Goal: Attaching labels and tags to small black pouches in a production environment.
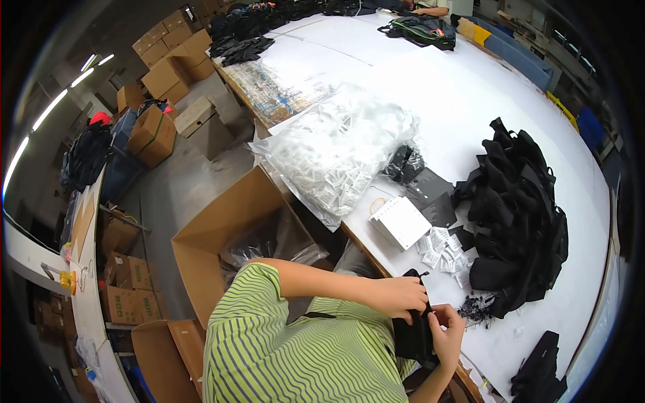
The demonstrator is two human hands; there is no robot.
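At the table's near edge, my left hand [401,297] grips the top of a small black fabric pouch [411,339]. Pinching the same pouch by its right edge is my right hand [446,334]; the fingertips of both hands nearly meet there. Just right of them lies a little heap of small black pieces [477,309], too small to name. Beyond my hands are loose white labels [440,250] and a stack of white cards [400,223]. A large pile of black fabric items [514,221] rises to the right.
A clear plastic bag of white labels [336,151] lies on the white table [437,80], beside black cards [432,191]. An open cardboard box [208,235] stands left of me. Another black fabric piece [541,373] lies near right. Across the table is a person's arm [431,11].
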